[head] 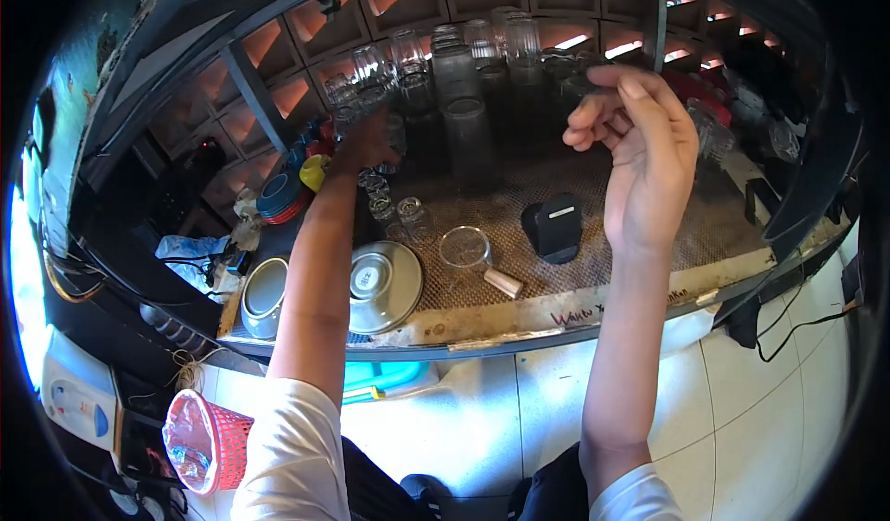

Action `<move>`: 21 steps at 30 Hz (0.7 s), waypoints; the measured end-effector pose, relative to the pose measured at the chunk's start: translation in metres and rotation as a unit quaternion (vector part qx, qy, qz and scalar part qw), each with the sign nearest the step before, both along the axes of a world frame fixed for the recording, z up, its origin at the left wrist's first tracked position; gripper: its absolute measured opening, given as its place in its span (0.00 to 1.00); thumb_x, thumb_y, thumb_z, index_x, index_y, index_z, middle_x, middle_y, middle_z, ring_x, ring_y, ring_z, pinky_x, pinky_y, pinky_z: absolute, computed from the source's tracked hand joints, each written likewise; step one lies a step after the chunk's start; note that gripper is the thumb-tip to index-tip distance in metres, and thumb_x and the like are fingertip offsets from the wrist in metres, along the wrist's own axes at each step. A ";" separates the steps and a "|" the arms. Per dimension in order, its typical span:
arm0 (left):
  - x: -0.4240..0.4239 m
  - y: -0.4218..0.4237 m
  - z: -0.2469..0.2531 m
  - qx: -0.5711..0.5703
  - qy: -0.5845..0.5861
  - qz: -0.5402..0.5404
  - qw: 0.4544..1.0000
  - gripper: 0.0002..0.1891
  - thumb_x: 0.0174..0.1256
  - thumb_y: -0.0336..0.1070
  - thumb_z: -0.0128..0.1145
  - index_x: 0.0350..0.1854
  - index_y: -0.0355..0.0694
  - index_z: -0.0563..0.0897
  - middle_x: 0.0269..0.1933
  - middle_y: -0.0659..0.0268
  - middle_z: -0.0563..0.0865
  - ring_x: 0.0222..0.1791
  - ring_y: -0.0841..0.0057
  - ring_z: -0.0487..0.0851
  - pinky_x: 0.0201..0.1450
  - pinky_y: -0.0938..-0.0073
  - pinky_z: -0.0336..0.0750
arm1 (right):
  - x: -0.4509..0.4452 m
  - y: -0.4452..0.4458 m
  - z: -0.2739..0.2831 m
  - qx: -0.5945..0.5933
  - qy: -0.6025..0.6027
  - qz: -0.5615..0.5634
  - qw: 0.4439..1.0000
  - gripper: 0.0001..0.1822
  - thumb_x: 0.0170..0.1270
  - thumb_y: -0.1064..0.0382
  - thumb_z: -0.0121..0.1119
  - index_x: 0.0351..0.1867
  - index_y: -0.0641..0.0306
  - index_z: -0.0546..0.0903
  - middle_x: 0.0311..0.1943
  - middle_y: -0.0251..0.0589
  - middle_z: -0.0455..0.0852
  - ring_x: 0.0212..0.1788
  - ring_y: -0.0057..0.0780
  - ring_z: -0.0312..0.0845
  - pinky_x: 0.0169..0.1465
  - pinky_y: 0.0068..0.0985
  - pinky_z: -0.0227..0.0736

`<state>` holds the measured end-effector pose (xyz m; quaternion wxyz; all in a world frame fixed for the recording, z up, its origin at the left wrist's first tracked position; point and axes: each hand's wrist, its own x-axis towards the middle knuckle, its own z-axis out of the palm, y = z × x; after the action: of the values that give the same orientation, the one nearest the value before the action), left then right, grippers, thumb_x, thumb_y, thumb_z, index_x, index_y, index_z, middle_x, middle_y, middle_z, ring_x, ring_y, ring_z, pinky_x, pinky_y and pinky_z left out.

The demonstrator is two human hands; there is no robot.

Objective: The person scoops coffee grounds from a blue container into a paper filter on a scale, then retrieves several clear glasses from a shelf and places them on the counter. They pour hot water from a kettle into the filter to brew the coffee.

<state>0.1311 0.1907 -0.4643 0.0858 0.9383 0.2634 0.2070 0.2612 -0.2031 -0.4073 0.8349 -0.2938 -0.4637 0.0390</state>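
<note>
My left hand (368,142) reaches in among clear drinking glasses at the back left of the counter; its fingers are dim and blurred, and whether they grip a glass cannot be told. My right hand (636,118) is raised over the right part of the counter, fingers curled and apart, holding nothing. Ribbed glasses (455,69) stand in rows along the back. Small glasses (411,209) stand right of my left forearm. Closer to the front edge are a glass cup (464,246), a short tan cylinder (503,283) on its side and a black stand (560,229).
An upturned bowl (386,287) and another bowl (265,298) lie at the front left edge. Stacked saucers (281,198) and a yellow cup (314,172) stand farther left. A red plastic basket (233,444) is on the floor. More glasses (713,131) lie at the right.
</note>
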 end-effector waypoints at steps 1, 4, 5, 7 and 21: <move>-0.001 0.002 -0.002 -0.016 -0.018 -0.013 1.000 0.60 0.31 0.36 0.85 0.77 0.38 0.69 0.67 0.48 0.85 0.70 0.52 0.82 0.73 0.57 0.76 | 0.000 -0.001 0.001 0.001 -0.002 -0.001 1.000 0.16 0.79 0.59 0.58 0.48 0.72 0.87 0.29 0.44 0.90 0.29 0.26 0.85 0.38 0.22 0.78; -0.006 0.031 -0.013 -0.013 -0.027 -0.075 0.997 0.63 0.36 0.39 0.87 0.81 0.34 0.65 0.72 0.46 0.80 0.70 0.52 0.81 0.71 0.58 0.77 | 0.003 0.001 0.001 0.009 -0.004 0.005 1.000 0.15 0.79 0.58 0.58 0.48 0.71 0.87 0.29 0.44 0.91 0.29 0.26 0.86 0.38 0.22 0.78; -0.009 0.036 -0.017 -0.050 -0.024 -0.057 0.997 0.64 0.36 0.38 0.88 0.81 0.35 0.64 0.73 0.48 0.79 0.71 0.54 0.80 0.72 0.58 0.76 | 0.003 0.001 0.000 0.007 -0.002 0.009 1.000 0.15 0.79 0.58 0.58 0.48 0.71 0.87 0.29 0.44 0.91 0.29 0.26 0.86 0.38 0.22 0.78; -0.008 0.036 -0.016 -0.118 -0.023 -0.024 0.992 0.65 0.35 0.37 0.89 0.82 0.35 0.64 0.75 0.50 0.78 0.71 0.57 0.79 0.73 0.59 0.76 | 0.005 0.002 -0.001 0.009 -0.004 0.014 1.000 0.15 0.78 0.58 0.58 0.48 0.71 0.87 0.30 0.44 0.91 0.29 0.26 0.86 0.37 0.22 0.79; -0.013 0.048 -0.005 -0.028 0.097 0.038 0.994 0.59 0.35 0.38 0.87 0.78 0.37 0.69 0.68 0.48 0.84 0.68 0.54 0.83 0.69 0.60 0.80 | -0.005 0.007 0.002 0.019 0.039 0.142 0.989 0.17 0.79 0.57 0.56 0.48 0.73 0.86 0.30 0.47 0.91 0.29 0.30 0.88 0.36 0.23 0.80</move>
<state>0.1184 0.2382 -0.4694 0.0781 0.9407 0.3113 0.1102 0.2561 -0.1960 -0.4057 0.8440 -0.2074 -0.4681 0.1599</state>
